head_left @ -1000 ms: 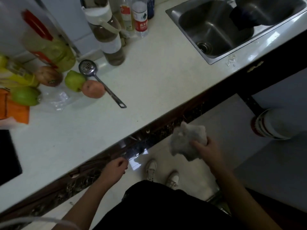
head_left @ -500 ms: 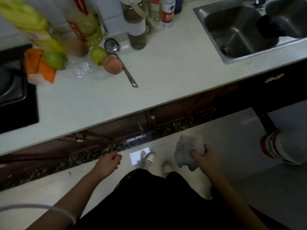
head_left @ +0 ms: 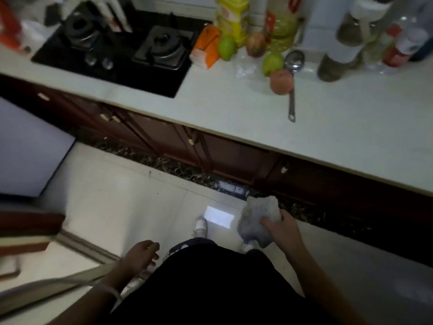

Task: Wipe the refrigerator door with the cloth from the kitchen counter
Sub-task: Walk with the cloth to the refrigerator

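Observation:
A crumpled pale grey cloth hangs over the floor at lower right, and my right hand is closed around its right side. My left hand is at my side at lower left, fingers loosely apart, holding nothing. A large pale flat panel juts in at the left edge; it may be the refrigerator, but I cannot tell. Both hands are below the counter's front edge, away from the counter.
The white counter carries a black two-burner gas hob, an orange carton, apples and pears, a strainer spoon and several bottles at the back. Dark red cabinet doors stand beneath. A wooden threshold lies at left.
The view has swung left: the sink has left the frame and the hob and a pale panel have come in. My right hand still holds the cloth; both hands stay low.

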